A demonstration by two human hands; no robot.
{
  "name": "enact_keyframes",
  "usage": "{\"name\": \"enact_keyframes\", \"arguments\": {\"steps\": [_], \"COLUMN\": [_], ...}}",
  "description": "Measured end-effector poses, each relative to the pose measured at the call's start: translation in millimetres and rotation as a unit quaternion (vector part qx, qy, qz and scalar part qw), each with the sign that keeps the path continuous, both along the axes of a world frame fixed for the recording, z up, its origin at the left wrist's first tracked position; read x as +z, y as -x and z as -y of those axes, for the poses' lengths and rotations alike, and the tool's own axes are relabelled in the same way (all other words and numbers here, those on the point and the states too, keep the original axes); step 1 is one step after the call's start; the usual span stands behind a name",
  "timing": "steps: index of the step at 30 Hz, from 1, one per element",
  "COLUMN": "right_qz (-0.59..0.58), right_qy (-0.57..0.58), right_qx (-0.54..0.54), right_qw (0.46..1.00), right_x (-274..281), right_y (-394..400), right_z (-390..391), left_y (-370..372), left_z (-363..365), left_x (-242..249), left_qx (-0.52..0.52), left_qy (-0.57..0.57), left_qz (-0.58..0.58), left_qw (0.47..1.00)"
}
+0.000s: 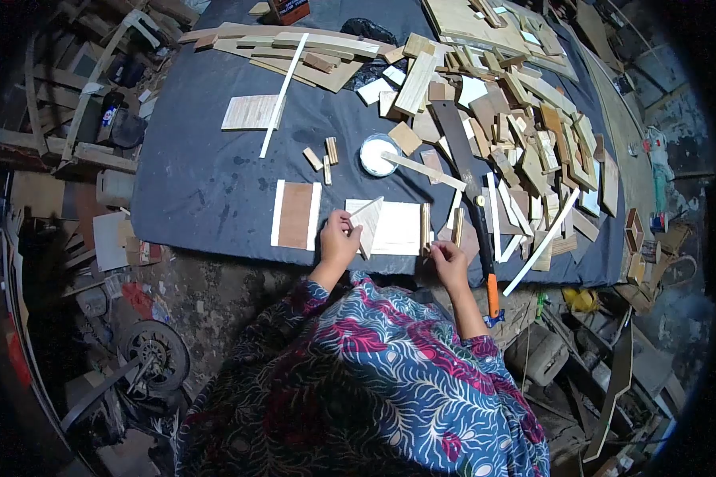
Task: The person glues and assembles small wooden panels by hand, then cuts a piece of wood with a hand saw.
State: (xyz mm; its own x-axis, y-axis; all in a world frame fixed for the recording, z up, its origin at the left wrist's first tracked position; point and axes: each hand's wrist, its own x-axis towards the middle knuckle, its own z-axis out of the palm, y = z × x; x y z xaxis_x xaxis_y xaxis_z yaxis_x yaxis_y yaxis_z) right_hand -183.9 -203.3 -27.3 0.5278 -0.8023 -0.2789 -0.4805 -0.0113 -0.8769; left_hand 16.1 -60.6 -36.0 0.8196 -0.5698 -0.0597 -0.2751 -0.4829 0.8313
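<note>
My left hand (340,241) is closed on a triangular piece of wood (368,225), which overlaps the left part of a white rectangular board (398,228). My right hand (450,264) is closed at the table's front edge, with a short wooden strip (458,224) standing up from its fingers. Its fingertips are right at another narrow wooden strip (426,222) along the board's right end. Left of my left hand lies a brown panel (297,216) with white strips on two sides.
A tub of white paste (378,156) has a flat stick (422,170) across it. A handsaw (457,147) with an orange-black handle lies right of my right hand. Many wood offcuts (533,167) are heaped at right. Small blocks (327,159) and a pale board (250,113) lie farther back.
</note>
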Motion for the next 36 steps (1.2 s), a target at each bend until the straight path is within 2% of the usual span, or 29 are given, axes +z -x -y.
{"name": "enact_keyframes", "arguments": {"steps": [2,6,9,12,14,17,19,23,25,28,31,34,36], "right_qz": [-0.003,0.015,0.000,-0.003,0.019,0.013,0.008,0.028,0.029,0.019,0.014,0.018,0.019], "right_qy": [0.002,0.007,0.027,0.019,0.029,0.027,0.034,0.048,0.050,0.047,0.040,0.042,0.046], "right_qx": [-0.013,-0.020,-0.007,0.000,-0.005,-0.012,-0.006,-0.006,-0.009,-0.008,-0.004,0.001,0.005], "right_qw": [1.000,1.000,1.000,1.000,0.999,0.999,0.999,0.998,0.998,0.999,0.999,0.999,0.999], "right_x": [-1,2,6,6,-6,9,10,3,5,3,-3,-3,1], "right_y": [3,4,4,6,11,12,13,17,18,22,24,25,25], "right_z": [0,3,4,6,8,8,9,10,11,14,15,16,17], "left_y": [-2,-13,-15,-13,-12,-8,-4,6,8,15,21,28,24], "left_z": [3,6,4,1,-1,0,0,1,-5,-11,-12,-11,-9], "left_x": [-1,16,33,23,14,6,5,18,22,26,29,25,23], "left_qx": [0.032,0.033,-0.044,-0.080,-0.082,-0.095,-0.105,-0.062,-0.051,-0.052,-0.059,-0.054,-0.065], "left_qy": [0.072,0.094,-0.046,-0.071,-0.064,-0.066,-0.029,-0.033,-0.091,-0.117,-0.115,-0.070,-0.083], "left_qz": [-0.040,-0.006,-0.042,-0.025,-0.044,-0.008,0.081,0.075,0.012,-0.026,0.034,0.047,0.043], "left_qw": [0.996,0.995,0.997,0.994,0.994,0.993,0.991,0.995,0.994,0.992,0.991,0.995,0.994]}}
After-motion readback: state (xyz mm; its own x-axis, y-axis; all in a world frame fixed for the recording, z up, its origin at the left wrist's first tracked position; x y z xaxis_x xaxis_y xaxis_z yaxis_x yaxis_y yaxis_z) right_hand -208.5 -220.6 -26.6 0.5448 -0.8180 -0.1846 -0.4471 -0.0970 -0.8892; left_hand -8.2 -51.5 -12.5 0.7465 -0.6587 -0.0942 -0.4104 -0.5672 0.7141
